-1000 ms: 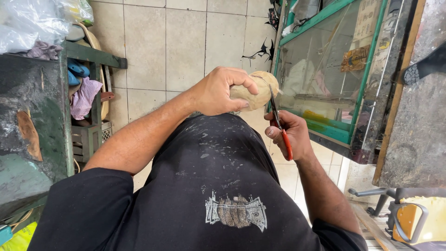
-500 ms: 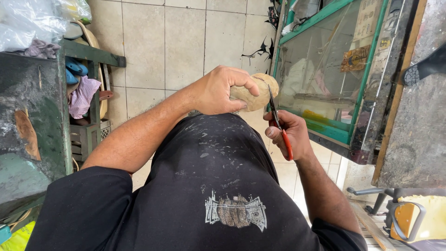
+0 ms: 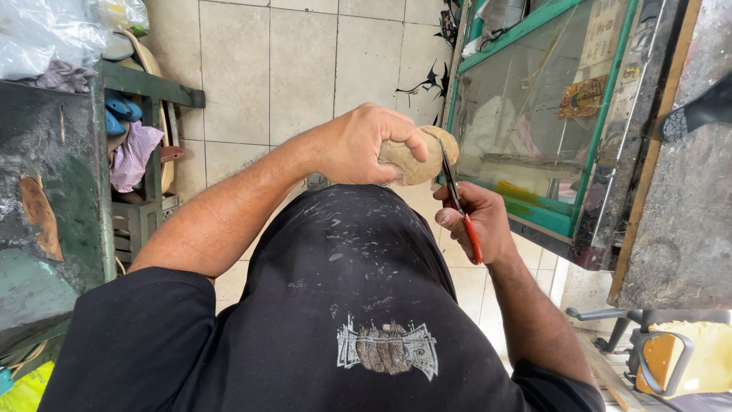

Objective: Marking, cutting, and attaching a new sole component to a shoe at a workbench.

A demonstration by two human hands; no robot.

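Observation:
My left hand (image 3: pixel 364 143) grips a tan rounded piece, leather or a shoe part (image 3: pixel 422 158), held up in front of my chest. My right hand (image 3: pixel 476 221) holds red-handled scissors (image 3: pixel 460 204) whose dark blades point up and lie against the tan piece's right edge. Both hands hover over my black, dust-speckled shirt (image 3: pixel 358 305). My fingers cover most of the tan piece.
A green-framed glass cabinet (image 3: pixel 549 114) stands close on the right, with a dark stone slab (image 3: pixel 686 191) beside it. A worn green workbench (image 3: pixel 46 198) and a shelf with cloths and bags (image 3: pixel 133 145) are on the left. Beige floor tiles (image 3: pixel 290 69) lie ahead.
Both hands hold nearly the same pose; the scissors and tan piece shift only slightly.

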